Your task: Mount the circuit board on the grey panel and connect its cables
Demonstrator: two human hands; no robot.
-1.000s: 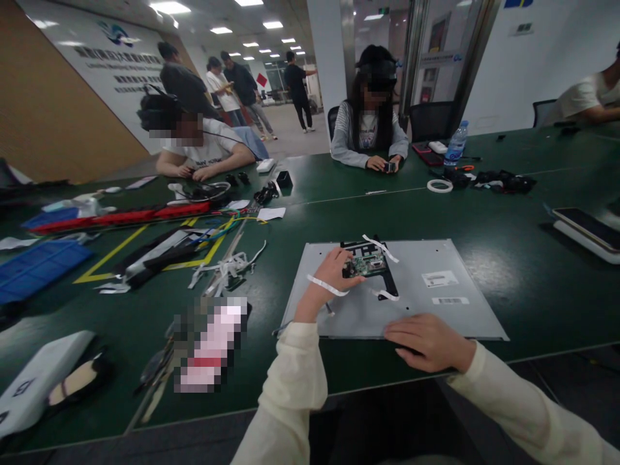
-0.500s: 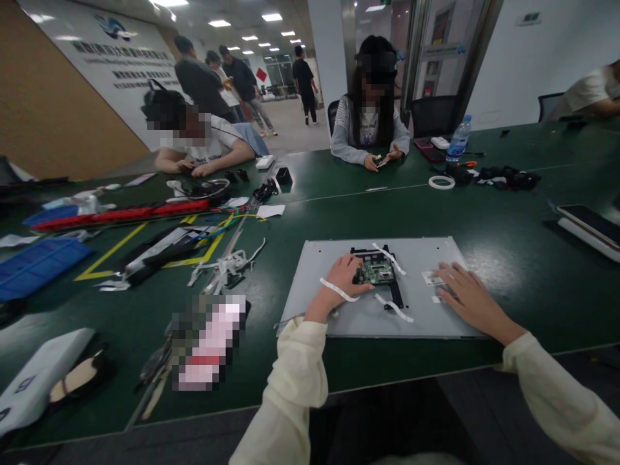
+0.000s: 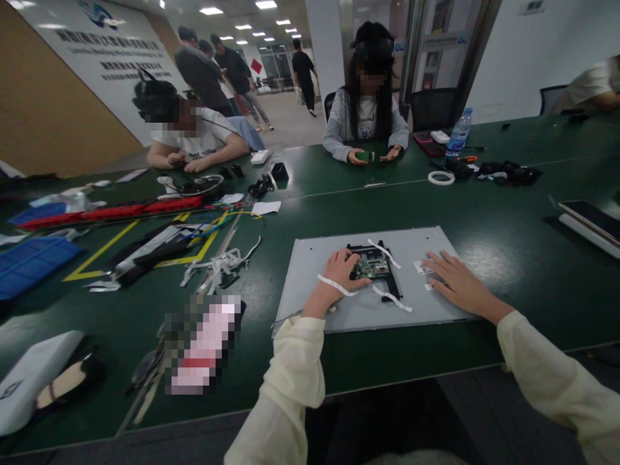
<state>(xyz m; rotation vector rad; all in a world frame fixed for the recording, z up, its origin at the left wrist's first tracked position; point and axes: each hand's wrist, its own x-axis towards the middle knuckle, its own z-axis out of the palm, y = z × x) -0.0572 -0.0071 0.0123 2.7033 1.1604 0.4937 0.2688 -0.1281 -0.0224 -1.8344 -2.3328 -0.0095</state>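
A flat grey panel (image 3: 310, 258) lies on the table before me. On it sits a green circuit board (image 3: 374, 266) in a black frame (image 3: 391, 284). My left hand (image 3: 340, 274) grips the board's left edge, thumb along its near side and fingers at its far corner; part of the board is hidden under them. White tape strips stick to the frame, with one strip (image 3: 387, 252) at the top and another (image 3: 394, 299) at the bottom. A third strip (image 3: 334, 284) lies across my left hand. My right hand (image 3: 453, 281) rests open on the panel's right side, beside white labels (image 3: 421, 267).
To the left lie a phone (image 3: 208, 345), tangled white strips (image 3: 225, 265), a blue tray (image 3: 36, 261) and a white case (image 3: 39, 381). Across the table one person holds a green board (image 3: 364, 155). A tape roll (image 3: 440, 177) and water bottle (image 3: 459, 132) stand far right.
The view has shifted slightly. Both hands keep their places on the board and panel. Across the table, the person's hands have moved apart, with the green board now in one hand.
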